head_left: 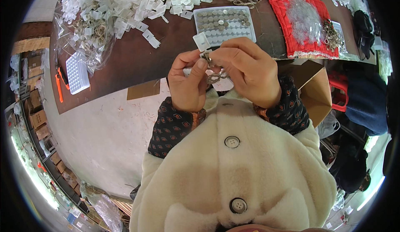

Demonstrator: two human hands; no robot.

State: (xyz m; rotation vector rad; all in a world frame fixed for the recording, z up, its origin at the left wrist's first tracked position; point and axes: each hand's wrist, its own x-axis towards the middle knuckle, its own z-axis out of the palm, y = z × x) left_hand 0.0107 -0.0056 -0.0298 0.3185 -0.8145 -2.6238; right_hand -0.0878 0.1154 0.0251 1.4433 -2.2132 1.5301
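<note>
In front of my chest, my left hand (187,81) is closed, pinching a small white plastic case (201,42) between thumb and fingers. The case's lid stands up and open. My right hand (250,67) is closed too, its fingertips pressed at the lower part of the case, where a small dark metallic bit shows; what they grip is mostly hidden. Loops of a thin greyish coiled wire (213,77) hang between both hands. Just beyond them lies a white tray (253,38) with rows of pockets, several holding round silver button cells (216,19).
A heap of white plastic cases (146,2) covers the far left of the brown table (125,65). Orange-handled pliers (59,86) and a white pocketed tray (78,73) lie at left. A red quilted cloth (281,17) bears clear strands. A cardboard box (315,92) stands below right.
</note>
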